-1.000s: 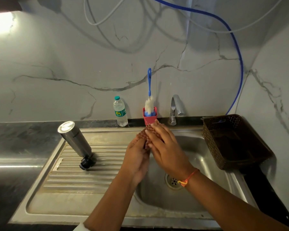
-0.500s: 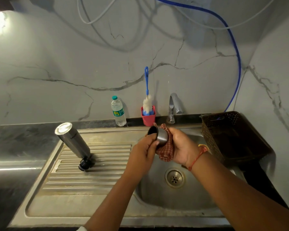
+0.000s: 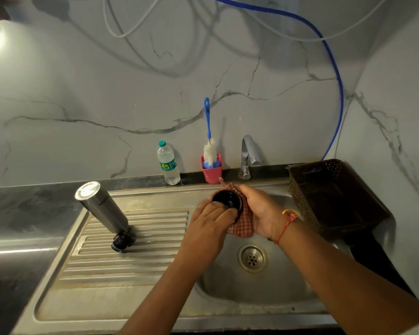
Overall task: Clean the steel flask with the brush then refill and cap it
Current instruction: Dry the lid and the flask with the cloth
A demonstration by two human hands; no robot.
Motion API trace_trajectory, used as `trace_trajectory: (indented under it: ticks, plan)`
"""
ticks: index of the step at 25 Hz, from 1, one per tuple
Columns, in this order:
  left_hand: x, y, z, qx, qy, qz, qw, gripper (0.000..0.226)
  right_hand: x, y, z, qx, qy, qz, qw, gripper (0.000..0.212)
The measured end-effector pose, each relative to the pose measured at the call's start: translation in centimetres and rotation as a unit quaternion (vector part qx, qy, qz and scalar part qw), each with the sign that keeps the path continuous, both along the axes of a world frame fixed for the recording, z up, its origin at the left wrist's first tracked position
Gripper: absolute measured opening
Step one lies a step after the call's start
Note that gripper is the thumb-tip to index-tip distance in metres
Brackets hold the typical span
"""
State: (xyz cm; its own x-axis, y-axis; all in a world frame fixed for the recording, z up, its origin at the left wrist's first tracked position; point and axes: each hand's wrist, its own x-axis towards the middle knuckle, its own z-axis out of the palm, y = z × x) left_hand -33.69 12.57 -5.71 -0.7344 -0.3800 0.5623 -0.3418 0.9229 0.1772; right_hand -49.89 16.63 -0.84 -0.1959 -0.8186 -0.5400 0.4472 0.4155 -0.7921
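The steel flask (image 3: 102, 209) stands upside down, leaning, on the ribbed drainboard (image 3: 136, 259), its dark mouth down. Over the sink basin (image 3: 271, 279), my left hand (image 3: 209, 226) grips the flask's cap (image 3: 228, 201), whose dark inside faces me. My right hand (image 3: 259, 211) cups a red checked cloth (image 3: 242, 226) around the cap from the right. The blue-handled bottle brush (image 3: 209, 146) stands in a red cup (image 3: 212, 172) at the back ledge.
A small plastic water bottle (image 3: 168, 164) stands left of the red cup. The tap (image 3: 248, 155) rises behind the basin. A brown perforated basket (image 3: 334, 197) sits to the right. A blue hose (image 3: 334, 76) and white cables hang on the marble wall.
My hands went from pressed together to holding the cap in the cloth. The cap has since turned so its dark inside faces me, and my left fingers shifted over its rim.
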Motion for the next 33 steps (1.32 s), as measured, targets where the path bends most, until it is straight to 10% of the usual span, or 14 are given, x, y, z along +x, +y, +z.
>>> trace_trajectory:
  ticks: [9,13,17,22,29,33]
  plan:
    - [1.1,-0.1,-1.5,0.323,0.135,0.068,0.934,0.023,0.3,0.7,-3.1,-0.049,-0.14,0.043,0.988,0.049]
    - [2.2,-0.5,-1.1,0.434,0.209,0.126,0.867,0.076,0.0,1.1,-3.9,-0.038,-0.099,-0.03,0.994,0.034]
    - [2.7,-0.8,-1.3,0.433,0.175,0.131,0.874,0.072,-0.1,1.4,-3.7,-0.001,0.214,0.015,0.977,0.033]
    - [2.3,-1.0,-1.6,0.429,0.11,0.067,0.894,0.07,1.0,1.7,-2.1,-0.155,0.536,0.029,0.83,0.021]
    - [1.0,-1.2,0.2,0.605,0.222,0.052,0.763,0.035,2.0,1.4,0.7,-0.035,0.171,0.129,0.976,0.021]
    - [0.3,-1.8,0.5,0.608,0.28,0.082,0.738,0.036,2.3,0.9,0.1,-0.117,0.309,0.267,0.905,0.038]
